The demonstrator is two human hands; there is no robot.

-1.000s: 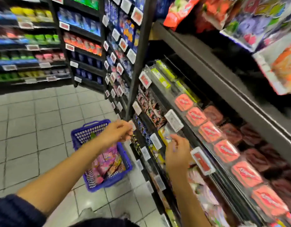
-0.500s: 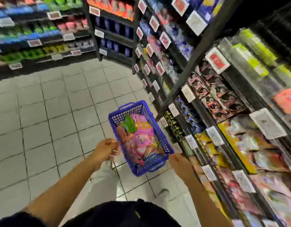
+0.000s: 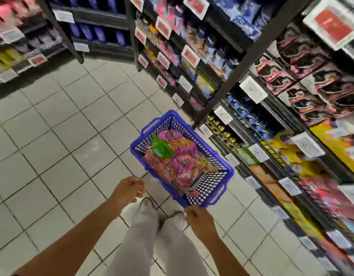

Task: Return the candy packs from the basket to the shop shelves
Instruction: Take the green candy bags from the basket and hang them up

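Both hands have dropped from the shelf edge and now hang low over the pale tiled floor [image 3: 52, 136], while the view has tipped down onto the blue basket [image 3: 221, 188]. That basket sits on the tiles at about 1 o'clock from the grey trouser legs [image 3: 158, 246], with pink candy packs [image 3: 172, 168] and one green pack [image 3: 162, 148] heaped inside. Left hand [image 3: 128, 189] hangs loosely curled, holding nothing, at 9 o'clock of the basket. Right hand [image 3: 200, 218] is at the basket's near rim; its grip cannot be told. Dark shop shelves [image 3: 241, 56] with price tags [image 3: 252, 89] run along the right.
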